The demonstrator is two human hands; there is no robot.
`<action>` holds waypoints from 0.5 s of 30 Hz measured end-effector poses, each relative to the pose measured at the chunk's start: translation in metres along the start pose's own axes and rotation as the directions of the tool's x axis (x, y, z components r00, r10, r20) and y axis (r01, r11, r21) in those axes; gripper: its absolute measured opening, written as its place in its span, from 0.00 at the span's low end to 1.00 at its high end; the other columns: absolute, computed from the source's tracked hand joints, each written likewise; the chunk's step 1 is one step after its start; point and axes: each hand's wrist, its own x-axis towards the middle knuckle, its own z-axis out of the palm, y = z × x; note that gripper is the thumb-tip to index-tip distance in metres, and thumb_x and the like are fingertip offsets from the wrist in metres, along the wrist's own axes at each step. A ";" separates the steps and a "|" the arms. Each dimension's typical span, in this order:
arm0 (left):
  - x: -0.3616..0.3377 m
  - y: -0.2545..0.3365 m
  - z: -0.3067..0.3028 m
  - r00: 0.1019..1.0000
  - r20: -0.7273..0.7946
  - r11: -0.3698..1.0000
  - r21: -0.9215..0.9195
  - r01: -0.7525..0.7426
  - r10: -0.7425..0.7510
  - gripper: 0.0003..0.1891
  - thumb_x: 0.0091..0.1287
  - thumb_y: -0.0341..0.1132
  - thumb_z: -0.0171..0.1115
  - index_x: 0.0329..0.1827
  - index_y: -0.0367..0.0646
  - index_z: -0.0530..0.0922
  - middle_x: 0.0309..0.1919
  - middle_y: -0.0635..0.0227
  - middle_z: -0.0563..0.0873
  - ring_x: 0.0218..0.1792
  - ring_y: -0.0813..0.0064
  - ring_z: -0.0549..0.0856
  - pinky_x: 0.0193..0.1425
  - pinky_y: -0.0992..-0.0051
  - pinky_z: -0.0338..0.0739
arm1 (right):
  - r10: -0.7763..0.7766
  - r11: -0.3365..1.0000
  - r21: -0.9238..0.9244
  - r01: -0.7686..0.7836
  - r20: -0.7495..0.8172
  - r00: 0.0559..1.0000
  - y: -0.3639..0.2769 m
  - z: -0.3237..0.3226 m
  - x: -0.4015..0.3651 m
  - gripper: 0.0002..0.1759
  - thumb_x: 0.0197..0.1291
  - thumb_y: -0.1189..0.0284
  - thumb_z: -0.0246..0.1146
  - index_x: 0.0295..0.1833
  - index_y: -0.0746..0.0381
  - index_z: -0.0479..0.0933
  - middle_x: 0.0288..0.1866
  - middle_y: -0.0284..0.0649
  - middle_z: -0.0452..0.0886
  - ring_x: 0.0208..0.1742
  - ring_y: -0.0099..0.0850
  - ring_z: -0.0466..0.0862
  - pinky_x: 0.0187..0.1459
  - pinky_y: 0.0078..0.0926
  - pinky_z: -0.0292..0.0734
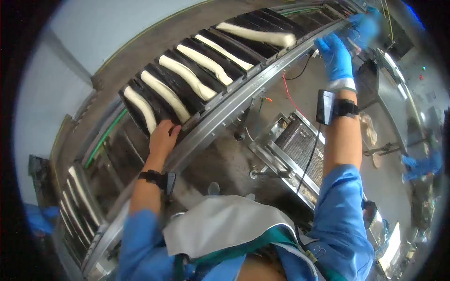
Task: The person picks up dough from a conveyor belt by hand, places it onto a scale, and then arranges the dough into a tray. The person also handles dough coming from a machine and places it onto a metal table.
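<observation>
My left hand [162, 138], bare, bends over the near edge of a black tray [137, 119]. Its fingers are curled and the thumb points right; the fingertips are partly hidden. Beside it, a pale dough-like strip [141, 108] ends at the hand, and a second strip [165, 96] lies just to the right. My right hand [336, 58] wears a blue glove and is raised beyond the rail, fingers apart, with nothing visible in it. The closest piece to it is a thicker pale strip [258, 36] at the far end of the row.
A metal rail [220, 122] borders the row of trays. More pale strips [84, 194] lie lower left. A wheeled frame with a mesh belt [300, 143] stands below the rail. Another person's blue-gloved hand [364, 29] is upper right; other people's blue sleeves show left and right.
</observation>
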 end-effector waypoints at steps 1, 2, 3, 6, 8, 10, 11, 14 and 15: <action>0.008 0.000 0.001 0.999 -0.042 1.000 -0.007 -0.030 0.029 0.15 0.62 0.44 0.61 0.36 0.39 0.78 0.42 0.61 0.80 0.41 0.56 0.80 0.44 0.63 0.74 | 0.132 0.942 0.318 -0.104 -0.069 0.989 -0.010 0.024 -0.001 0.09 0.58 0.73 0.61 0.43 0.64 0.77 0.36 0.33 0.78 0.39 0.27 0.77 0.43 0.27 0.74; 0.019 -0.003 0.007 0.995 -0.083 0.998 -0.012 -0.060 0.059 0.15 0.62 0.44 0.61 0.37 0.39 0.78 0.44 0.61 0.80 0.42 0.57 0.80 0.45 0.64 0.74 | 0.122 0.961 0.259 -0.098 -0.081 0.989 -0.007 0.019 0.002 0.12 0.60 0.72 0.59 0.47 0.66 0.74 0.40 0.35 0.78 0.42 0.27 0.78 0.46 0.27 0.74; 0.027 -0.005 0.010 0.988 -0.125 0.996 -0.016 -0.090 0.087 0.15 0.62 0.44 0.62 0.39 0.40 0.79 0.47 0.62 0.80 0.43 0.58 0.81 0.47 0.64 0.75 | 0.112 0.976 0.199 -0.092 -0.092 0.989 0.000 0.013 0.004 0.15 0.62 0.71 0.58 0.52 0.67 0.72 0.44 0.38 0.77 0.45 0.28 0.78 0.49 0.27 0.75; -0.011 -0.020 -0.007 0.973 -0.224 0.995 0.091 -0.039 0.059 0.16 0.60 0.43 0.64 0.43 0.41 0.79 0.55 0.62 0.76 0.46 0.59 0.81 0.48 0.66 0.76 | 0.212 0.972 -0.109 -0.210 0.003 0.977 0.020 -0.029 -0.079 0.18 0.64 0.71 0.55 0.58 0.66 0.72 0.48 0.36 0.78 0.45 0.26 0.78 0.50 0.26 0.75; -0.057 -0.041 -0.020 0.972 -0.223 0.997 -0.035 0.068 -0.074 0.15 0.61 0.40 0.64 0.44 0.40 0.78 0.55 0.58 0.75 0.46 0.58 0.80 0.47 0.66 0.76 | 0.320 0.876 -0.406 -0.261 0.085 0.944 0.033 -0.079 -0.175 0.16 0.63 0.71 0.55 0.54 0.64 0.76 0.46 0.34 0.78 0.43 0.24 0.78 0.47 0.24 0.75; -0.045 -0.037 -0.018 0.962 -0.274 0.994 0.097 0.043 -0.015 0.14 0.61 0.40 0.63 0.44 0.40 0.78 0.54 0.57 0.76 0.46 0.58 0.80 0.48 0.66 0.75 | 0.437 0.651 -0.666 -0.365 -0.064 0.897 0.072 -0.166 -0.213 0.16 0.61 0.71 0.57 0.53 0.66 0.76 0.39 0.36 0.80 0.38 0.24 0.77 0.43 0.23 0.73; -0.033 -0.036 -0.015 0.950 -0.311 0.995 0.096 0.037 -0.005 0.14 0.62 0.41 0.62 0.44 0.40 0.78 0.52 0.57 0.77 0.44 0.58 0.80 0.48 0.65 0.75 | 0.324 0.354 -0.930 -0.101 0.020 0.946 0.112 -0.240 -0.230 0.18 0.58 0.72 0.59 0.54 0.65 0.76 0.48 0.43 0.82 0.48 0.33 0.80 0.51 0.29 0.74; -0.032 -0.044 -0.017 0.944 -0.327 0.991 0.113 0.073 -0.032 0.14 0.65 0.42 0.59 0.43 0.39 0.78 0.42 0.57 0.77 0.40 0.59 0.78 0.46 0.66 0.73 | 0.357 -0.146 -0.914 -0.378 -0.405 0.841 0.084 -0.316 -0.316 0.18 0.51 0.74 0.61 0.51 0.63 0.77 0.50 0.50 0.79 0.53 0.46 0.78 0.55 0.37 0.73; -0.037 -0.054 -0.018 0.943 -0.328 0.990 0.104 0.096 -0.057 0.14 0.65 0.42 0.59 0.42 0.39 0.78 0.42 0.58 0.78 0.41 0.59 0.78 0.47 0.66 0.72 | 0.348 -0.307 -0.891 -0.335 -0.433 0.832 0.071 -0.342 -0.348 0.16 0.52 0.73 0.59 0.49 0.63 0.77 0.48 0.50 0.79 0.53 0.45 0.77 0.54 0.38 0.73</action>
